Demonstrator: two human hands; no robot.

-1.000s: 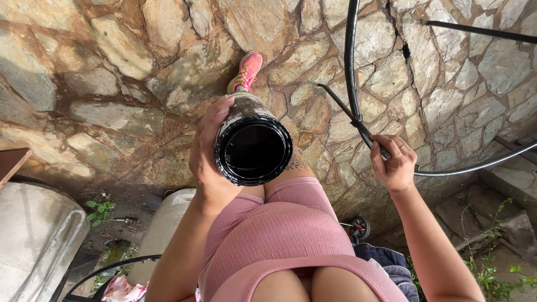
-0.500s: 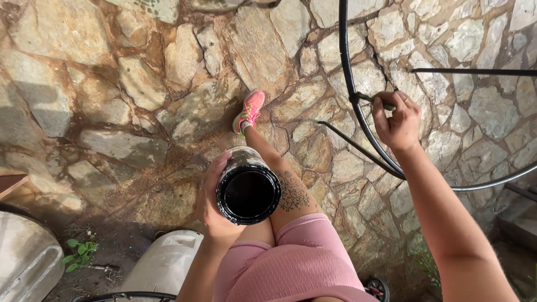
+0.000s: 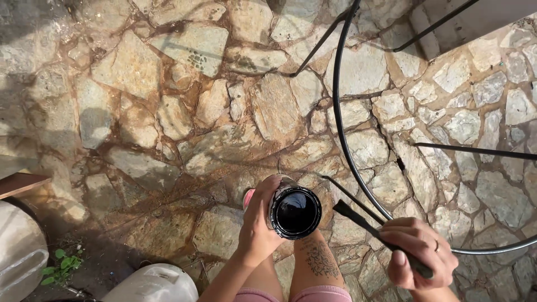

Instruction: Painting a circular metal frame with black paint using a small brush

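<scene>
My left hand (image 3: 258,223) is wrapped around an open round can (image 3: 295,212) filled with glossy black paint, held just above my tattooed leg (image 3: 319,260). My right hand (image 3: 420,251) grips the handle of a narrow black paintbrush (image 3: 361,221), whose bristle end points up and left toward the can. The brush tip stays a short way right of the can's rim, not touching it. Just beyond the right hand curves the black metal ring (image 3: 342,134) of a wire frame standing on the stone paving.
Irregular stone paving (image 3: 184,112) fills the view. Thin black metal rods (image 3: 470,150) of the frame run at right and top. A white plastic container (image 3: 151,284) sits at bottom left, a grey rounded object (image 3: 19,251) and a wooden edge (image 3: 19,183) at far left.
The view has tilted down and away from the leg. My right hand has left the metal ring, come down and now holds the brush beside the can. The can stays in my left hand.
</scene>
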